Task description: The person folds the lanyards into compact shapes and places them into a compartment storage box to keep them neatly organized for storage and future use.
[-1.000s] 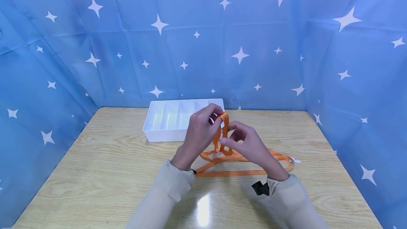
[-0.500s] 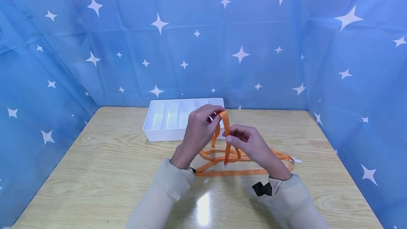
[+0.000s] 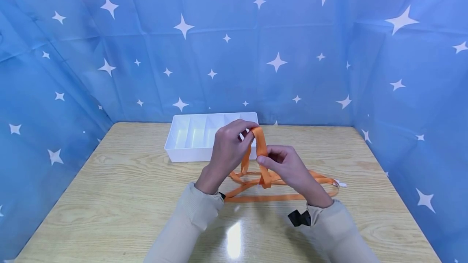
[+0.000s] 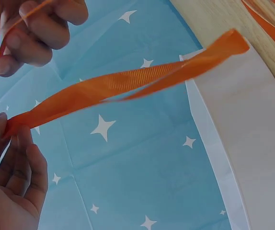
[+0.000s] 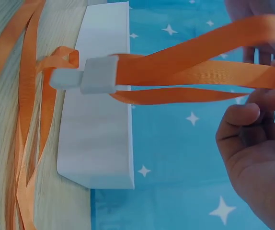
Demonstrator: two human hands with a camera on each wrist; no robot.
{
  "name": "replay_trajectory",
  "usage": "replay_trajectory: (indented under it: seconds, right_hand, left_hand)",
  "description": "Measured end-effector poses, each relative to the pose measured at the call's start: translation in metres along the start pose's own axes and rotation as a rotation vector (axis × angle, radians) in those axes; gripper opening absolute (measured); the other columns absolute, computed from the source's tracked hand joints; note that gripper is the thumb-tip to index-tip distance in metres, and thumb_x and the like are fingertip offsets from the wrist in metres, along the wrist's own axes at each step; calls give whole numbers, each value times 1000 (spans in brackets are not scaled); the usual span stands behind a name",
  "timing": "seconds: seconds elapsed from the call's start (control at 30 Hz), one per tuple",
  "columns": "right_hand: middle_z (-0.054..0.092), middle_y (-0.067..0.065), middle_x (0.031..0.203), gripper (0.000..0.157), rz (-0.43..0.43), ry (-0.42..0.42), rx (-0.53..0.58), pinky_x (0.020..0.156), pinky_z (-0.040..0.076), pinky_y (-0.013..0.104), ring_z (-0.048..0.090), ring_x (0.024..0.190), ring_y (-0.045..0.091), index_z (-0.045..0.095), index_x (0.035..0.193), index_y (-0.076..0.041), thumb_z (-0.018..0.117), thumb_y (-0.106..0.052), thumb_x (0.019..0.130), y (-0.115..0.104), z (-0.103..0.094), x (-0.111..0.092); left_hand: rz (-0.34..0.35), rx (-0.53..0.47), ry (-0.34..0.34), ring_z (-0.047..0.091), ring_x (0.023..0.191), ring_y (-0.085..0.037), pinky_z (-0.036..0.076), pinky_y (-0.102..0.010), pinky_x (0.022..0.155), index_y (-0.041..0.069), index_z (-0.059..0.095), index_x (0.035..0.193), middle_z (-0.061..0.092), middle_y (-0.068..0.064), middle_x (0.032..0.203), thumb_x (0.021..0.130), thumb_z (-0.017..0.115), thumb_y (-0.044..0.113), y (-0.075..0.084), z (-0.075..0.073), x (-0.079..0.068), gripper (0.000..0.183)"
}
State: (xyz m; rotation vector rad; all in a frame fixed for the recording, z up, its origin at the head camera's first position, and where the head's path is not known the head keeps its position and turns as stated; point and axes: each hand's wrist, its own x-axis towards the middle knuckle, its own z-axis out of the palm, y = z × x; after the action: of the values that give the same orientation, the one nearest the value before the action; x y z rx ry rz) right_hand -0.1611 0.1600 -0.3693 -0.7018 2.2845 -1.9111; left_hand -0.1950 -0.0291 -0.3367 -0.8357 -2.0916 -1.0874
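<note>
Hanging looped, the orange ribbon looks flat and ribbed.

Raised ribbon: orange, ribbed, draped in a loop, left hand pinching its top, right hand pinching lower!
White clip: there, at the ribbon's hanging end!
Orange loops: sprawled across the table!

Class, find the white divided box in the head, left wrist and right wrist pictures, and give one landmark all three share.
Head: the white divided box stands left of centre near the table's far edge, partly behind the left hand.
Left wrist: lower right, cut off by the picture's edge.
Right wrist: left of centre, partly behind a white clip.
Shared landmark: the orange ribbon, overlapping the box in every view.
</note>
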Motion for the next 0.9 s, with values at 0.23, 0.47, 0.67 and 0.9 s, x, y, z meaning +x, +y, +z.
replay_trajectory:
  seconds: [0.23, 0.47, 0.67, 0.9]
  right_hand:
    - [61, 14, 80, 13, -74, -31, -11, 57, 48, 30, 53, 64, 22, 69, 100, 2, 60, -8, 100, 1, 7, 0]
    - [61, 12, 83, 14, -32, -4, -54, 59, 46, 28, 51, 66, 20, 69, 103, -3, 59, -11, 101, 2, 9, 0]
    - [61, 10, 83, 14, -7, -9, -46, 60, 46, 30, 52, 67, 21, 69, 103, -3, 60, -13, 100, 3, 9, 0]
    - [61, 11, 82, 9, -11, -34, -43, 60, 47, 30, 52, 67, 27, 67, 104, -4, 65, -10, 97, 4, 10, -3]
  left_hand:
    - [-35, -64, -18, 50, 59, -9, 42, -19, 53, 4, 73, 111, 72, -6, 94, 93, 58, -5, -2, -1, 0, 25]
    - [-51, -246, -124, 40, 55, -9, 37, -23, 52, 4, 73, 115, 71, -6, 101, 96, 50, -9, -2, -2, 1, 32]
    - [-73, -253, -132, 50, 61, -9, 48, -22, 57, 0, 73, 111, 70, -7, 93, 95, 56, -7, -2, -4, 3, 24]
    - [-111, -237, -119, 53, 63, -12, 53, -30, 60, -1, 74, 109, 70, -8, 86, 95, 57, -7, -2, -5, 3, 23]
